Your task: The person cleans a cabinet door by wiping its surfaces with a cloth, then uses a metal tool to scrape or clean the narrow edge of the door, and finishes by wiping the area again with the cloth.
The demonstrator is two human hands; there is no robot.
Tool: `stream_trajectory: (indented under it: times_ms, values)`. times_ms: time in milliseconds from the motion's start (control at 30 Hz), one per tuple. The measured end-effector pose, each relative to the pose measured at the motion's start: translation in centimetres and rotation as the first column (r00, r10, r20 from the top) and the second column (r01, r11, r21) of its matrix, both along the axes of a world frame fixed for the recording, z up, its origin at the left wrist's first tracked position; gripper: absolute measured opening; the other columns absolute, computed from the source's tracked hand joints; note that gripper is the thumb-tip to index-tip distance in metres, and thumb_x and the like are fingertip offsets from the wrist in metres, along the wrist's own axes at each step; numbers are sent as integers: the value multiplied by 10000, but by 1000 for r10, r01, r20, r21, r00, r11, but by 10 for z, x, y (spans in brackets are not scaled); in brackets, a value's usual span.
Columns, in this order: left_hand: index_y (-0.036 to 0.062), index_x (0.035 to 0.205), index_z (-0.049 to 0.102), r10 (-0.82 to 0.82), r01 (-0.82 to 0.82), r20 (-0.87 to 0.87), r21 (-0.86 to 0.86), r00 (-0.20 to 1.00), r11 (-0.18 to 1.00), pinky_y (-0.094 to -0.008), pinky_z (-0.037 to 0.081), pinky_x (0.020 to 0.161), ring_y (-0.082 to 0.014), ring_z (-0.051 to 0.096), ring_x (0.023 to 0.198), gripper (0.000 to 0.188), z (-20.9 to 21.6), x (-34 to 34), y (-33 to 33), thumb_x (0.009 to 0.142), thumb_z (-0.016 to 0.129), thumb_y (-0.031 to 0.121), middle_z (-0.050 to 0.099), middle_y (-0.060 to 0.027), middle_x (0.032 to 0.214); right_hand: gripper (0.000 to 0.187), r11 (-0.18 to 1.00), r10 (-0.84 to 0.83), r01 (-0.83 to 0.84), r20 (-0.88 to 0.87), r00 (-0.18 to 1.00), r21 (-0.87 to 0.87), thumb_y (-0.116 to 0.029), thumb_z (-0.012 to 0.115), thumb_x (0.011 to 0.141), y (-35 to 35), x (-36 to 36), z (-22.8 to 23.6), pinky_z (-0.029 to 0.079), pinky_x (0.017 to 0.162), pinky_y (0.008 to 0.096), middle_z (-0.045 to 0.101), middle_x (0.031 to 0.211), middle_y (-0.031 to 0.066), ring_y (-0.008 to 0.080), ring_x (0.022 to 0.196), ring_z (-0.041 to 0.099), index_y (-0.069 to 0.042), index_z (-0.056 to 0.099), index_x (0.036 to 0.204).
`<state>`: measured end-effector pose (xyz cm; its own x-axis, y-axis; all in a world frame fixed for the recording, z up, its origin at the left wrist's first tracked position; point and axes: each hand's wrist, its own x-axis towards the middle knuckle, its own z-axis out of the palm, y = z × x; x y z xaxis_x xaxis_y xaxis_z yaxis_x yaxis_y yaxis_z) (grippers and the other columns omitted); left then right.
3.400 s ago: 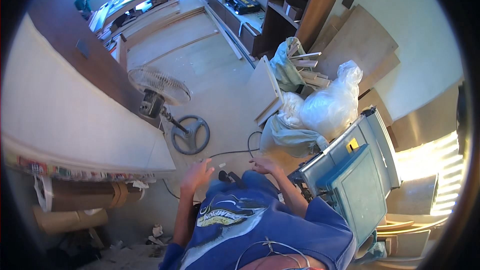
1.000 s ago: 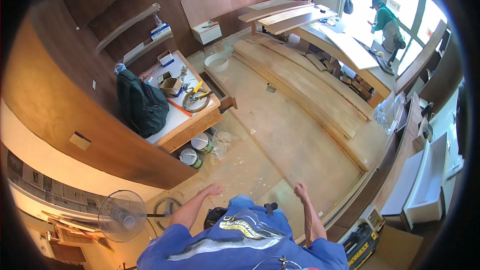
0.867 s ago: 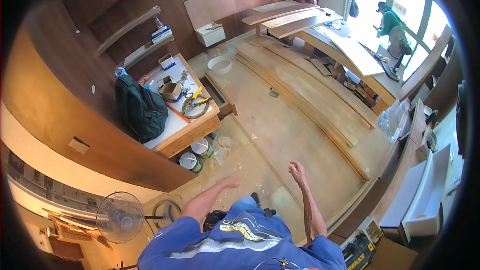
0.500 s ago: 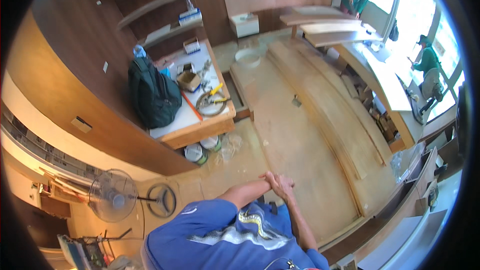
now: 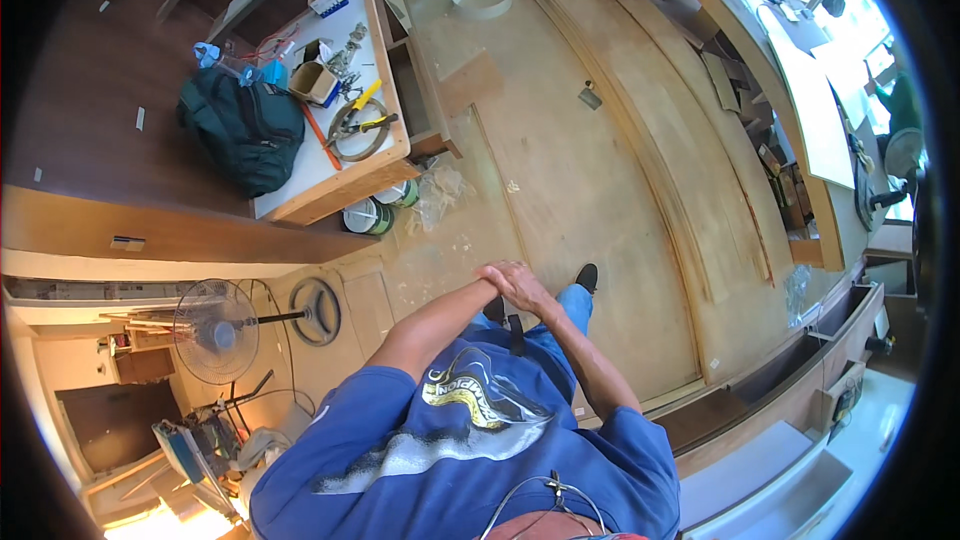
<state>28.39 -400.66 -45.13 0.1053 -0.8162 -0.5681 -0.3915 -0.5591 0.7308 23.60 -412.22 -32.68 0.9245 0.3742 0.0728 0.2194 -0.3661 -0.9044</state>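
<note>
My hands are clasped together in front of my waist, above the blue shirt and jeans. My right hand (image 5: 522,286) lies over my left one, its fingers wrapped round it. Only the edge of my left hand (image 5: 489,285) shows near the wrist, and its fingers are hidden beneath. No tool or other object can be seen in either hand. Below them are a dark belt end (image 5: 516,334) and one dark shoe (image 5: 587,277) on the board-covered floor (image 5: 570,210).
At left stands a workbench (image 5: 335,185) with a dark backpack (image 5: 245,130), open boxes, yellow-handled pliers and a wire coil. Paint cans (image 5: 368,216) sit under it. A pedestal fan (image 5: 216,332) is nearer. Long wooden panels (image 5: 640,120) lie ahead; open drawers (image 5: 800,370) line the right.
My view has tilted downward, and the floor, bench and panels appear higher. A shoe has come into sight. The far co-workers have mostly left the picture. My hands stay clasped.
</note>
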Motion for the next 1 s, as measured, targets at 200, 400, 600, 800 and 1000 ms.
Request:
stream_trajectory:
  times_ms: [200, 400, 600, 800, 1000]
  values:
    - [81, 1180, 706, 139, -150, 118, 89, 983, 985, -464, 542, 851, -352, 701, 972, 377, 5, 52, -54, 890, 524, 238, 735, -191, 1064, 444, 903, -232, 20, -449, 863, -428, -411, 585, 964, -185, -20, -78, 513, 971, 447, 677, 1276, 149, 341, 1153, 655, -162, 645, 1327]
    - [17, 1284, 618, 535, -541, 90, 56, 840, 839, -430, 514, 976, -346, 666, 1119, 428, 85, 142, -102, 950, 569, 280, 694, -206, 1206, 493, 919, -317, 104, -559, 766, -380, -403, 617, 974, -341, 15, -61, 539, 935, 414, 692, 1216, 221, 309, 1116, 691, -88, 611, 1354]
    - [25, 1296, 616, 594, -596, 97, -2, 799, 803, -431, 499, 997, -342, 649, 1151, 408, 178, 219, -113, 970, 581, 268, 679, -193, 1237, 449, 964, -165, 44, -457, 874, -263, -358, 626, 977, -343, 190, -14, 544, 924, 423, 696, 1201, 222, 350, 1093, 692, -104, 609, 1348]
    - [84, 1319, 615, 600, -428, 113, -598, 792, 678, -438, 479, 1011, -340, 628, 1163, 357, 334, 321, -197, 998, 592, 238, 671, -167, 1217, 435, 995, 42, 11, -510, 859, 100, -370, 619, 995, -310, 357, -73, 550, 859, 381, 720, 1140, 163, 294, 1025, 703, -98, 612, 1335]
    - [51, 986, 633, 135, -550, -612, -563, 779, 617, -413, 488, 942, -289, 632, 1062, 144, 391, 467, -207, 927, 704, 161, 652, -112, 1057, 388, 823, -285, 566, -895, 343, -45, -372, 583, 1016, -396, 428, -173, 505, 731, 297, 699, 1084, 62, 154, 899, 681, -191, 592, 1359]
